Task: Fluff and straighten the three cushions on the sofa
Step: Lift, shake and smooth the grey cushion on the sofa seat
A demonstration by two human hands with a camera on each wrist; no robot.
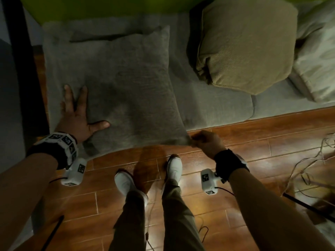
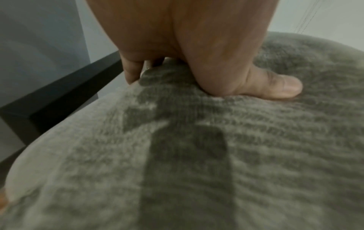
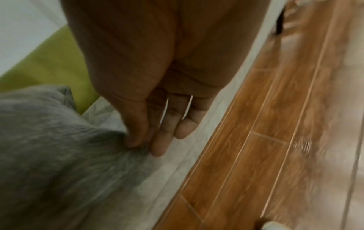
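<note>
A grey plush cushion (image 1: 123, 84) lies flat on the left end of the grey sofa (image 1: 213, 105), its near edge hanging over the floor. My left hand (image 1: 78, 113) lies flat on the cushion's left side with fingers spread; in the left wrist view the thumb (image 2: 275, 87) presses into the grey cushion (image 2: 197, 155). My right hand (image 1: 204, 140) pinches the cushion's near right corner. The right wrist view shows my right hand (image 3: 141, 140) gathering the fabric of the grey cushion (image 3: 49, 140). A tan cushion (image 1: 248, 46) stands to the right, with a pale cushion (image 1: 315, 64) beyond it.
A black table leg (image 1: 23, 57) stands left of the sofa. A green backrest (image 1: 101, 6) runs along the top. Loose cables (image 1: 311, 171) lie on the wooden floor (image 1: 253, 142) at right. My white shoes (image 1: 174, 167) stand close to the sofa's front edge.
</note>
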